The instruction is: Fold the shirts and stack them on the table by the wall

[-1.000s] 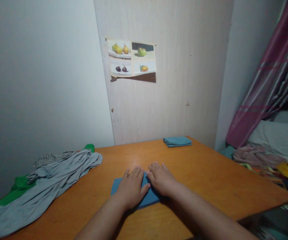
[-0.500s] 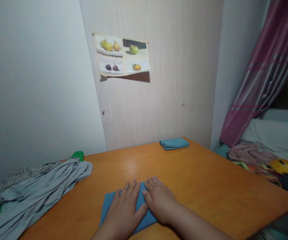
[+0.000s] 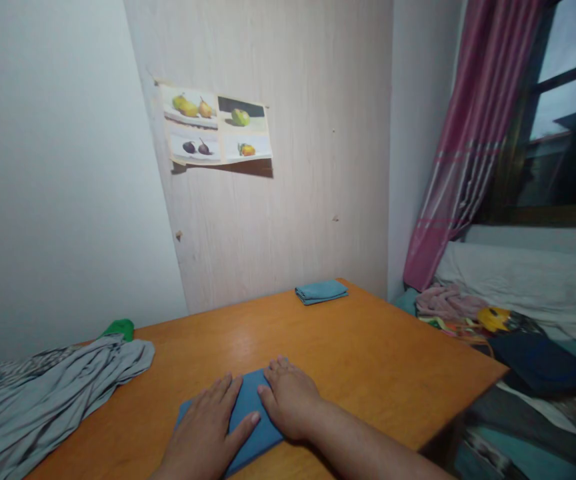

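Note:
A blue folded cloth [image 3: 252, 417] lies flat on the orange-brown tabletop in front of me. My left hand [image 3: 208, 423] rests palm down over its left part, fingers stretched out and thumb apart. On the right part lies my right hand [image 3: 291, 397], also palm down with fingers extended, covering that edge. Neither hand grips the cloth; both press on its top. The hands hide much of its left and right sides. Farther back stands a second folded blue-green cloth [image 3: 321, 291] near the table's far corner.
Loose grey clothes [image 3: 83, 387] are heaped on the table's left side, with a green item [image 3: 119, 329] behind them. The wooden table [image 3: 368, 360] ends at a right edge, beyond which clothes and a dark blue cloth [image 3: 543, 363] lie. A pink curtain [image 3: 448, 160] hangs beside the window.
My view has turned to the right, so everything sits farther left and more of the window shows. My hands have moved slightly apart on the blue cloth, still flat.

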Tool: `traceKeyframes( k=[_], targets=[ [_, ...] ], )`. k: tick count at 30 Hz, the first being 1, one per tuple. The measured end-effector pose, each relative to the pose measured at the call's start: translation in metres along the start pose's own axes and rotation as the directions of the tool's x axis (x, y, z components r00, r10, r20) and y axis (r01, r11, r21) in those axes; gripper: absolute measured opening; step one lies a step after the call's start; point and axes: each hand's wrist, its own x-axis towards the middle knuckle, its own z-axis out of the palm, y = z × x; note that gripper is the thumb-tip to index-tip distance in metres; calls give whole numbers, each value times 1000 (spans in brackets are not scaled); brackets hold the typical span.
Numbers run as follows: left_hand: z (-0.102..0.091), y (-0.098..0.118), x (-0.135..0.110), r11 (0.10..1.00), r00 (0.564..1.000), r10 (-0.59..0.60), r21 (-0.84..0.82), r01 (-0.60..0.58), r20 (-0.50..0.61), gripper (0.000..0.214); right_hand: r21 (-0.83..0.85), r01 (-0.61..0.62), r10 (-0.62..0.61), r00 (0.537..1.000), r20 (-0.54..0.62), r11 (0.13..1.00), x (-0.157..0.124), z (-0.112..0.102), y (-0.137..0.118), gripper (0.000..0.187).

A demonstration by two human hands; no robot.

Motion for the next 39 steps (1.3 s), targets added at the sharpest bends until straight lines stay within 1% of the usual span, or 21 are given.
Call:
traceKeyframes(
  k=[3,5,10,12,13,15,16,19,21,23,24,26,28,30,31,33,36,39],
  targets=[
    [5,-11,-11,999,999,-16,36,17,-42,90,-5,-8,8,1000,-14,1000,1,1,1,64],
    [7,-15,-16,999,998,-18,45,21,-66,89,-2,-9,9,1000,-26,1000,1,4,2,64],
    [6,-10,-19,1000,996,-17,7,17,-87,87,6,11,-11,999,-48,1000,3,7,5,62],
    [4,-9,-20,999,997,-10,-42,6,-81,84,53,22,-20,999,-42,998,5,5,9,60],
    [2,-10,-20,997,996,-13,-77,6,-84,83,103,19,-13,999,-53,994,7,3,13,57],
    [0,-13,-23,987,991,-39,-159,19,-127,78,241,-18,47,992,-118,970,11,-2,23,50],
    [-2,-16,-25,980,984,-62,-199,28,-165,76,306,-62,117,980,-163,950,13,-6,29,43],
    [-9,-27,-32,949,943,-170,-306,78,-286,71,356,-190,278,937,-213,915,14,-15,49,29],
    [-15,-34,-37,911,909,-283,-382,155,-307,67,363,-270,357,913,-199,892,9,-19,60,25],
    [-20,-39,-41,845,875,-404,-476,245,-266,59,381,-334,417,895,-158,862,1,-20,66,26],
    [-23,-40,-43,800,861,-457,-526,288,-224,53,388,-355,432,892,-131,850,-3,-20,67,28],
    [-26,-40,-47,697,842,-530,-619,361,-105,41,407,-389,449,891,-61,826,-10,-19,67,35],
    [-28,-38,-49,600,833,-553,-681,421,28,39,431,-421,456,890,26,798,-14,-18,65,41],
    [-28,-36,-49,543,832,-538,-701,463,133,44,444,-438,453,888,78,782,-14,-17,63,44],
    [-29,-35,-48,537,832,-528,-693,480,167,45,441,-438,452,888,80,784,-13,-17,62,45],
    [-30,-33,-44,575,833,-515,-639,510,201,42,410,-430,448,892,58,804,-12,-17,60,45],
    [-35,-30,-38,652,837,-504,-541,531,213,34,362,-433,437,896,75,826,-10,-17,55,41],
    [-41,-27,-33,669,845,-481,-525,526,234,25,391,-432,431,897,95,813,-9,-16,47,34]
  ],
)
